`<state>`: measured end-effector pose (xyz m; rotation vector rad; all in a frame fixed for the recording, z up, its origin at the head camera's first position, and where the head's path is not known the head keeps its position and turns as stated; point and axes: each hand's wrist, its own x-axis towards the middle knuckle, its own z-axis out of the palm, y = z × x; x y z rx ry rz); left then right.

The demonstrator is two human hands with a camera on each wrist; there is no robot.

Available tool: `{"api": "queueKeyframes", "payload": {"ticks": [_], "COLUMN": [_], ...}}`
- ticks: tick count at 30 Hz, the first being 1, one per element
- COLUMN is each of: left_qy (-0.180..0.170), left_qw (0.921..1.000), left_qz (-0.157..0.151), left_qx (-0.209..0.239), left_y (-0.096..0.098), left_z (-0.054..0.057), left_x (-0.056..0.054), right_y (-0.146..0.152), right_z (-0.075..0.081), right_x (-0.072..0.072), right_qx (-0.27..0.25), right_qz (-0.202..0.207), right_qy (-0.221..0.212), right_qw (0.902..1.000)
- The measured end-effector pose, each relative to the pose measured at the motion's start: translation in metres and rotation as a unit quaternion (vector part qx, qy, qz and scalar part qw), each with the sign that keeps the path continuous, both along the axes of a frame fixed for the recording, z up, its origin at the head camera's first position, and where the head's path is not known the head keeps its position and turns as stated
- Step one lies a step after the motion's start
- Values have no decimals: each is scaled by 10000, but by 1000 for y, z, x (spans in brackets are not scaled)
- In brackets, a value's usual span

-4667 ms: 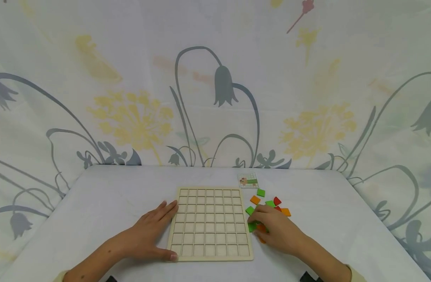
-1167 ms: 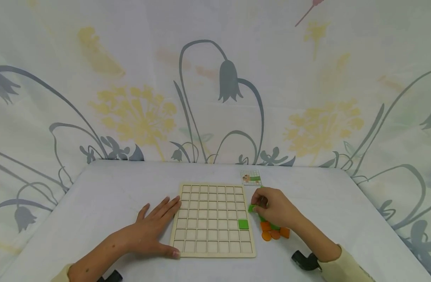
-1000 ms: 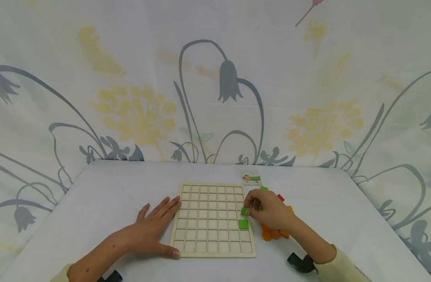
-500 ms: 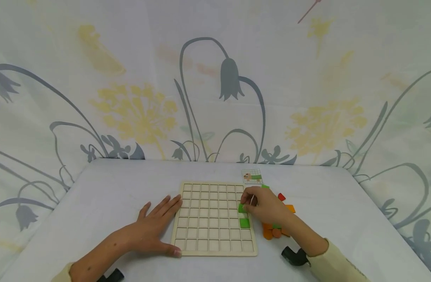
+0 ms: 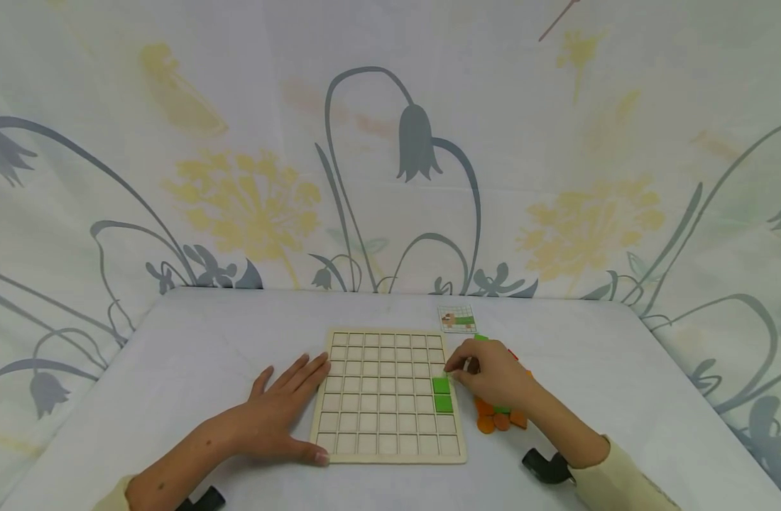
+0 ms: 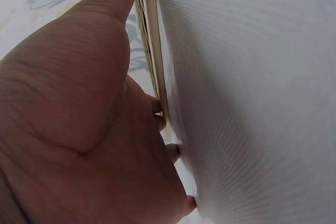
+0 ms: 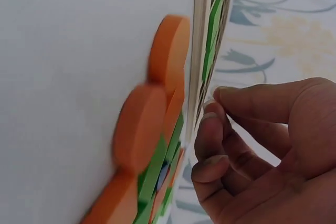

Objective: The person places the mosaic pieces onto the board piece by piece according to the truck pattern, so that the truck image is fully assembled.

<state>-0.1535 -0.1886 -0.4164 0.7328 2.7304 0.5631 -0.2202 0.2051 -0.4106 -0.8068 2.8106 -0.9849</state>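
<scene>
A light wooden grid board lies on the white table. Two green square tiles, an upper one and a lower one, sit in neighbouring cells of its right-hand column. My left hand is spread along the board's left edge, thumb at the near corner and straight fingertips touching the side. Just off the right edge hovers my right hand, its fingers loosely curled. In the right wrist view, thumb and index tips come close together, and I see no tile between them.
Loose tiles lie right of the board, partly under the right hand: orange ones, a green one and a bit of red. A small picture card lies beyond the board's far right corner. A patterned curtain hangs behind the table.
My right hand carried a second green tile from the pile onto the board, let it go above the first and drew back right. My left hand has stayed at the board's left edge.
</scene>
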Motion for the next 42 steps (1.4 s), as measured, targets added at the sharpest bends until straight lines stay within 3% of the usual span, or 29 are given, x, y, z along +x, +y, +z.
{"api": "queueKeyframes", "payload": {"ticks": [5, 11, 15, 21, 29, 33, 42], "left_qy": [2, 6, -59, -63, -54, -49, -1], "left_qw": [10000, 10000, 10000, 10000, 10000, 10000, 10000], "left_qz": [13, 14, 21, 27, 31, 27, 16], "left_qx": [-27, -59, -36, -41, -29, -39, -81], "left_y": [0, 1, 1, 1, 0, -1, -1], "left_z": [0, 1, 2, 0, -2, -3, -4], "left_x": [1, 0, 0, 0, -1, -1, -2], "right_y": [20, 34, 35, 32, 11, -8, -40], "right_z": [3, 7, 8, 7, 9, 10, 8], "right_x": [4, 7, 6, 6, -1, -2, -4], "right_qx": [265, 548, 547, 391, -99, -368, -343], "right_qz": [-29, 308, 482, 387, 151, 253, 409], "right_qy": [-20, -287, -346, -463, -389, -357, -363], "right_qw": [9996, 9976, 9967, 9974, 9991, 9984, 9979]}}
